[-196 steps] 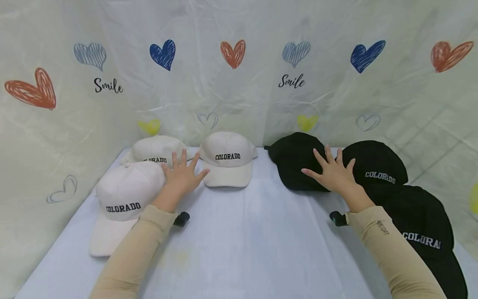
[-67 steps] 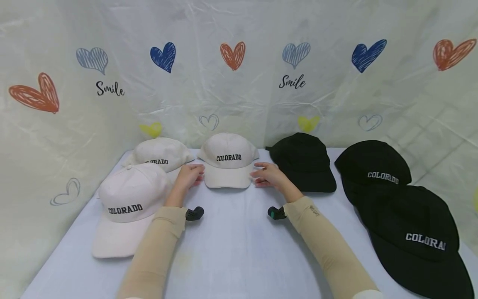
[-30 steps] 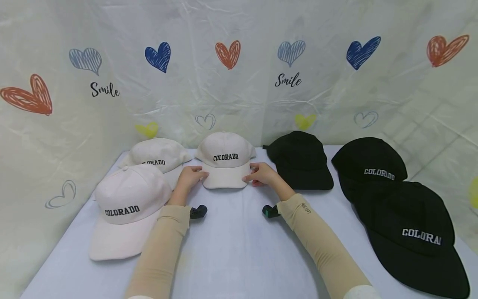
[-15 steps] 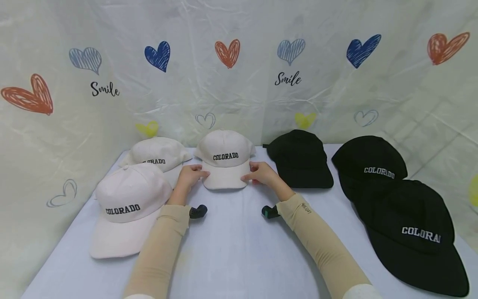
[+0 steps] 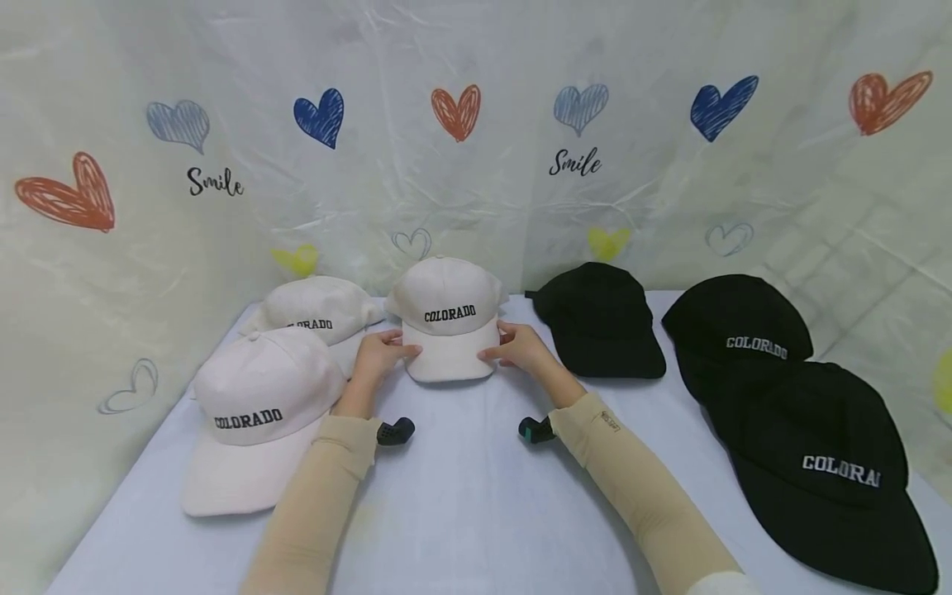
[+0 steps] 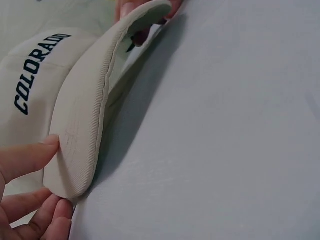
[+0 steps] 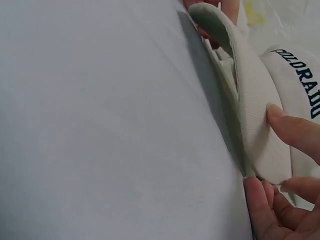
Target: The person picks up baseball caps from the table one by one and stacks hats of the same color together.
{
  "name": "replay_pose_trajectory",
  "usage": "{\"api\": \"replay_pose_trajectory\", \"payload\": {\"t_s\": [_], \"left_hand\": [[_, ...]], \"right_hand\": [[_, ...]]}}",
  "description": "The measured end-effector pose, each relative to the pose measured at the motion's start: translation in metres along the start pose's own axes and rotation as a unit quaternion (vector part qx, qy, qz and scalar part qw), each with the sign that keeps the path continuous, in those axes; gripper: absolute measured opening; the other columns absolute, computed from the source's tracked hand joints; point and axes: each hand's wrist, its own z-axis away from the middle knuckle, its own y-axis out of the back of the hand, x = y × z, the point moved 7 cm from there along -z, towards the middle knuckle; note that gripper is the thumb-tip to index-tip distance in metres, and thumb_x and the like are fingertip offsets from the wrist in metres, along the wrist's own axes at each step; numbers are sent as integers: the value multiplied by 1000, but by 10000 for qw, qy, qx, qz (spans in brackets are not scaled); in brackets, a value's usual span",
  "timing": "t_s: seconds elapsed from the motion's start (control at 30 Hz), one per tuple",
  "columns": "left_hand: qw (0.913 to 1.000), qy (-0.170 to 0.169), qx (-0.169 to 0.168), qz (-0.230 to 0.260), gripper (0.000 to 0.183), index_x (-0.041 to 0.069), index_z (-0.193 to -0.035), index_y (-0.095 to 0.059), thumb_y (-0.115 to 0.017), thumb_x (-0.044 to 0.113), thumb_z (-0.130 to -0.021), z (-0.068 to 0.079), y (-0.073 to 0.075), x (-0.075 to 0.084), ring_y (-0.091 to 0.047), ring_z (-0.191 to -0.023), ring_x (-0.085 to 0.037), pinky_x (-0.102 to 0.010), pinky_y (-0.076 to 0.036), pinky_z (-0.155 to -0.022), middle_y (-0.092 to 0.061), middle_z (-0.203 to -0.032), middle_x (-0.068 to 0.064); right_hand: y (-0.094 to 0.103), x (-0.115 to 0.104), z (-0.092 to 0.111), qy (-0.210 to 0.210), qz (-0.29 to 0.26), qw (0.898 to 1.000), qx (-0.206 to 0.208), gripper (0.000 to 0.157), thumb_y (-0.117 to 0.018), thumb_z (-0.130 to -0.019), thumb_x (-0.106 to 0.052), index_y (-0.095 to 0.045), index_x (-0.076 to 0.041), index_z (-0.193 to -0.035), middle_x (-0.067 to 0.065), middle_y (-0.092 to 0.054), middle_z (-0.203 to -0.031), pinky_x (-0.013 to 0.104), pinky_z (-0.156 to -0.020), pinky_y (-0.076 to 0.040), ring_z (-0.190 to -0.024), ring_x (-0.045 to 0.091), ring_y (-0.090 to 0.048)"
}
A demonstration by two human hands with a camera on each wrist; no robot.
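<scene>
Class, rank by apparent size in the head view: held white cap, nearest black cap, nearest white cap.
1. Nearest black cap
2. Nearest white cap
3. Held white cap
Nearness may exaggerate the first two.

Head view forward and down, wrist views close from opposite sides, sharing one white cap [image 5: 449,326]

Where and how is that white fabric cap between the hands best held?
Probably by the sides of its curved white brim, from left and right: it juts out and arches off the pale tablecloth, leaving finger room. The left hand and right hand pinch there.
</scene>
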Motion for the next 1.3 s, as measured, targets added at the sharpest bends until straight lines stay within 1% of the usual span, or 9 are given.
{"api": "replay_pose_trajectory", "payload": {"t_s": [0.03,0.13,0.23,0.33,0.47,0.67,0.93,1.17,1.3], "left_hand": [[10000,-26,14,11,63,-6,-144,-53,-79,13,-90,1,0,0,-53,-130,-36,-44,-41,-110,-58,-139,-25],[9999,-21,112,122,62,-5,-143,-54,-80,12,-89,4,-1,-1,-58,-123,-32,-41,-47,-103,-60,-137,-24],[9990,-25,238,381,61,-3,-142,-56,-81,8,-88,6,1,0,-63,-105,-24,-32,-52,-87,-63,-133,-23],[9970,-108,315,697,59,-4,-140,-57,-80,4,-87,9,2,1,-62,-88,-15,-21,-51,-73,-64,-129,-24],[9946,-139,352,971,57,-4,-139,-58,-79,2,-87,12,4,2,-60,-81,-9,-16,-49,-66,-64,-129,-24],[9923,-21,381,1182,60,0,-143,-56,-79,3,-88,19,3,0,-60,-86,-12,-19,-51,-68,-61,-131,-20],[9849,167,263,1701,65,4,-147,-54,-79,2,-87,29,-2,-2,-59,-100,-18,-17,-51,-67,-57,-135,-16],[9837,234,201,1770,70,9,-151,-50,-79,2,-87,35,-1,-1,-57,-108,-20,-19,-52,-73,-55,-134,-15],[9833,167,121,1808,72,9,-153,-48,-77,1,-88,39,2,1,-55,-105,-18,-19,-51,-72,-53,-133,-15]], "right_hand": [[0,0,1,-5,-114,9999,9,91,-86,-85,-16,-34,-5,-159,18,-59,-128,29,-84,-56,-96,20,-59],[-1,-1,4,104,-338,9994,25,90,-85,-85,-11,-33,-3,-158,19,-57,-123,32,-85,-58,-98,22,-59],[-3,-1,6,166,-537,9984,-1,89,-84,-86,-9,-32,-1,-158,19,-57,-119,31,-83,-58,-98,22,-57],[-3,-1,8,166,-694,9974,21,88,-84,-86,-10,-34,-3,-158,17,-58,-119,29,-80,-58,-98,21,-56],[-4,-2,12,195,-965,9951,81,85,-83,-86,-7,-38,-7,-158,16,-57,-121,29,-79,-58,-98,21,-57],[-3,-2,19,242,-1309,9910,135,86,-82,-85,-1,-38,-9,-158,20,-53,-129,32,-83,-59,-96,22,-63],[3,-3,32,206,-1317,9909,173,88,-82,-86,0,-35,-8,-160,23,-52,-134,35,-83,-59,-99,25,-64],[3,-5,37,190,-1389,9901,76,89,-81,-86,-1,-33,-11,-161,22,-51,-135,34,-84,-59,-102,25,-63],[2,-3,39,245,-1341,9907,-8,92,-82,-86,-3,-30,-11,-162,22,-50,-135,34,-83,-59,-102,25,-64]]}}
